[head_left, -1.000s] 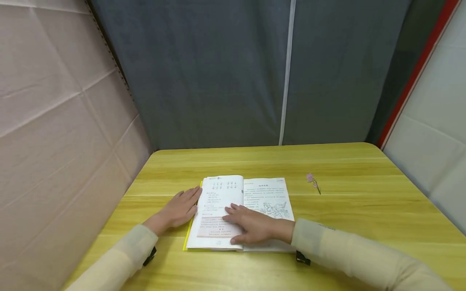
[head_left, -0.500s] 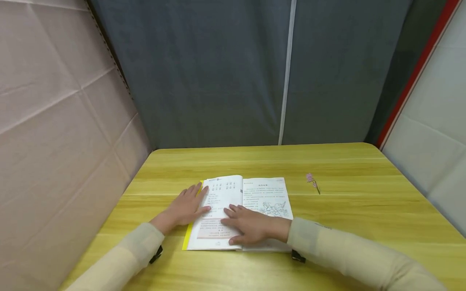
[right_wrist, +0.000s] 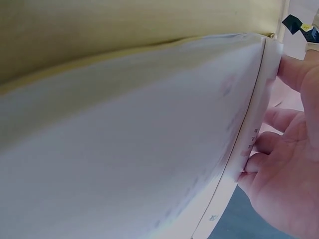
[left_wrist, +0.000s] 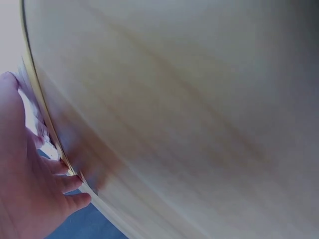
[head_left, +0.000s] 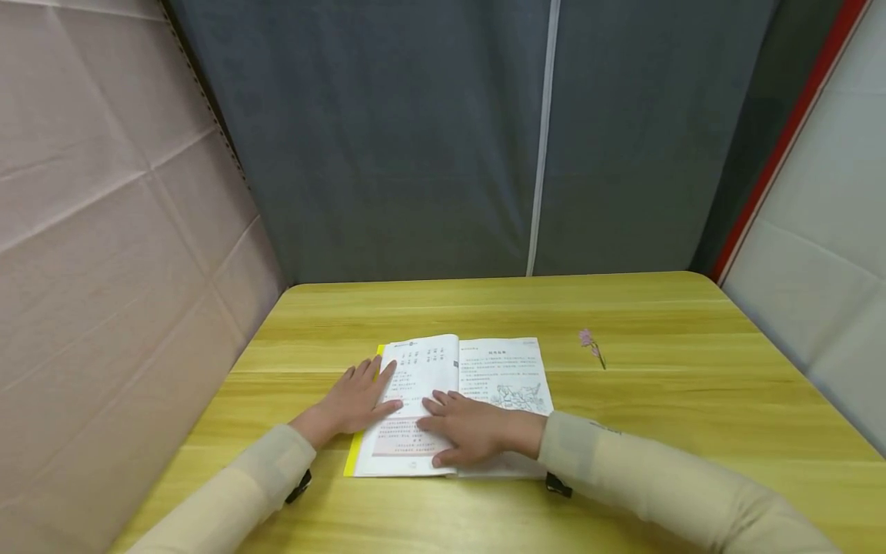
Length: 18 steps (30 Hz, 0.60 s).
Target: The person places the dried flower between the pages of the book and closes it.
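Observation:
An open book [head_left: 429, 377] with printed pages and a yellow cover edge lies on the table. My left hand [head_left: 354, 400] rests over its left edge, fingers straight and spread, with the thumb and fingertips on the left page. My right hand [head_left: 471, 431] lies across the lower middle of the book, fingers extended over the left page and wrist over the right page. In the left wrist view the left hand [left_wrist: 35, 184] touches the book's edge. The right wrist view shows the right hand [right_wrist: 289, 149] with its fingertips against the page surface near the spine.
A small pink flower [head_left: 591, 346] on a thin stem lies on the wooden table [head_left: 664, 400], right of the book. A dark curtain [head_left: 415, 154] hangs behind the table. Pale sheets [head_left: 118, 192] hang at the sides.
My left hand has moved right from the book's left edge, and its thumb and fingers now reach onto the left page. The right hand stays flat on the book.

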{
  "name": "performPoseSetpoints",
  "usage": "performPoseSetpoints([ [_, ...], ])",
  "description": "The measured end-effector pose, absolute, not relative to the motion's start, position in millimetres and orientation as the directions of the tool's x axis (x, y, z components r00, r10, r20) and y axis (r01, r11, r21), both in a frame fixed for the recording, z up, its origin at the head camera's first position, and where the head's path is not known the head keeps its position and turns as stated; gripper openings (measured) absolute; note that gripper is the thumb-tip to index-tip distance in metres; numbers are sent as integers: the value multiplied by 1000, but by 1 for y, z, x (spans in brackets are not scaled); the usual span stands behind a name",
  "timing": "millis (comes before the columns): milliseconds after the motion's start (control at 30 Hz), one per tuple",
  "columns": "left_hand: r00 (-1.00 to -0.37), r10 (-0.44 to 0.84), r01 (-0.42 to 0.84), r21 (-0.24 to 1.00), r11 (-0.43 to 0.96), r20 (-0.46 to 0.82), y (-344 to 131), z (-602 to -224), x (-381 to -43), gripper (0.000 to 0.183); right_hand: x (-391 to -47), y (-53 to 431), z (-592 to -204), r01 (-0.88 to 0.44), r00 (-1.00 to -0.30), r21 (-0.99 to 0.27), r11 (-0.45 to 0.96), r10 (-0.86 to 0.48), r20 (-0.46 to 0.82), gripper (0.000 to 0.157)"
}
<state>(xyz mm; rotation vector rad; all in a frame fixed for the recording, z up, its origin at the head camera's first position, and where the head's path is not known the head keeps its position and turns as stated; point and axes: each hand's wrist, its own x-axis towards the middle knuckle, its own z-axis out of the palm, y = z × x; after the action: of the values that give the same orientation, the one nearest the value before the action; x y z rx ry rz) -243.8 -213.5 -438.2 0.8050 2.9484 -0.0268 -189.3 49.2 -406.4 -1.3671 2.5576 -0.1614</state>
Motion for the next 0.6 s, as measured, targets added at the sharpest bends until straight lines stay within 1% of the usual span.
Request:
performPoseSetpoints([
  [300, -849, 521, 521, 16, 853, -93, -213, -438, -242, 82, -189, 53, -407, -782, -546, -282, 556, -829, -121, 64],
  [433, -847, 525, 527, 2, 850, -86, -213, -439, -243, 81, -191, 55, -405, -778, -550, -306, 549, -830, -93, 64],
  [600, -846, 525, 526, 22, 850, -89, -213, -440, -242, 80, -193, 59, -401, -773, -559, -331, 541, -828, -48, 61],
])
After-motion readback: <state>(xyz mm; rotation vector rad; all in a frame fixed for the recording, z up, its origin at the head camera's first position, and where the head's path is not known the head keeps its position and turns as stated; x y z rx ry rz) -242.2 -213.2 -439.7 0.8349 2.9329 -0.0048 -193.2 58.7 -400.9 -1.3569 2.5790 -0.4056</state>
